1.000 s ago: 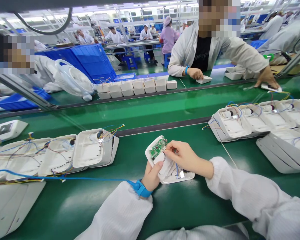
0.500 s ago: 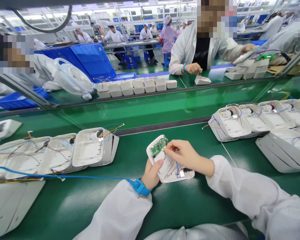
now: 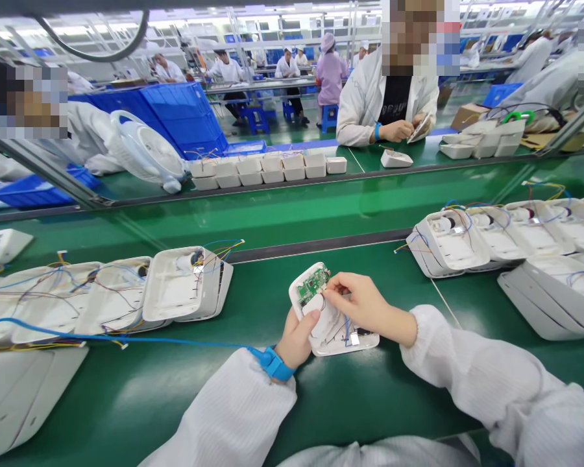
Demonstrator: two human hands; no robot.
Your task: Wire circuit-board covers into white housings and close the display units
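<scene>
A white plastic housing (image 3: 327,324) is tilted above the green bench, its inner side facing me. My left hand (image 3: 296,338) grips its left edge, thumb over the rim. In the housing's upper part sits a green circuit board (image 3: 313,285). My right hand (image 3: 357,301) is closed in a pinch at the board's right edge; what the fingertips hold, perhaps a small connector, is hidden. A blue wire and a small silvery piece (image 3: 355,338) show in the lower part of the housing. A blue wrist strap (image 3: 277,364) with a cord is on my left wrist.
White housings with loose wires (image 3: 175,285) stand in a row at left, and more housings (image 3: 457,237) at right. Across the green line (image 3: 272,217) a co-worker (image 3: 365,107) handles a white part. A white fan (image 3: 148,146) stands at back left.
Both my hands stay at the housing and board with hardly any movement. The co-worker opposite has drawn a white part in from the right and now holds it in both hands.
</scene>
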